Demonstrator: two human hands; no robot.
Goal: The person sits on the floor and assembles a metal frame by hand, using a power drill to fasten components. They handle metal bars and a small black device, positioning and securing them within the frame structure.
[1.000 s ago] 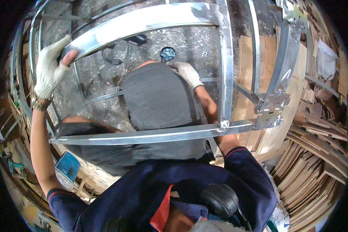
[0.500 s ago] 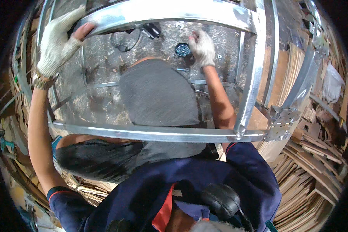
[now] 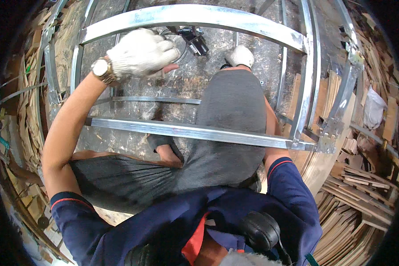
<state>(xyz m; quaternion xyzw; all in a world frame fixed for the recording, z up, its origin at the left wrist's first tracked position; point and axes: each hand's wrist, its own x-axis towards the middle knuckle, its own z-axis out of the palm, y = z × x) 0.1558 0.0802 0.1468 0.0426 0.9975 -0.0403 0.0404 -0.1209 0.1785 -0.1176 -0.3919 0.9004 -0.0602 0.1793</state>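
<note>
My left hand [image 3: 142, 54], in a white knitted glove, hovers inside the metal frame [image 3: 195, 16], just below its upper bar. Its fingers are loosely bent with the thumb apart, and nothing shows in them. A black power tool [image 3: 196, 42] with a cord lies on the floor to the right of that hand. My right hand [image 3: 240, 56], also gloved, is low near the floor beyond my raised knee [image 3: 232, 97]. Its fingers are turned away and hidden. A dark edge shows beside it, mostly covered by the knee.
The frame's near bar [image 3: 186, 131] crosses over my legs. Stacked wooden strips [image 3: 350, 208] fill the right side, with a white plastic bag [image 3: 373, 106] above them. More wood pieces [image 3: 24, 106] lie along the left. A metal bracket [image 3: 327, 144] joins the frame's near right corner.
My left hand has let go of the upper bar and moved right and inward. My raised knee now stands further right, covering the dish of small hardware. The frame sits differently in view.
</note>
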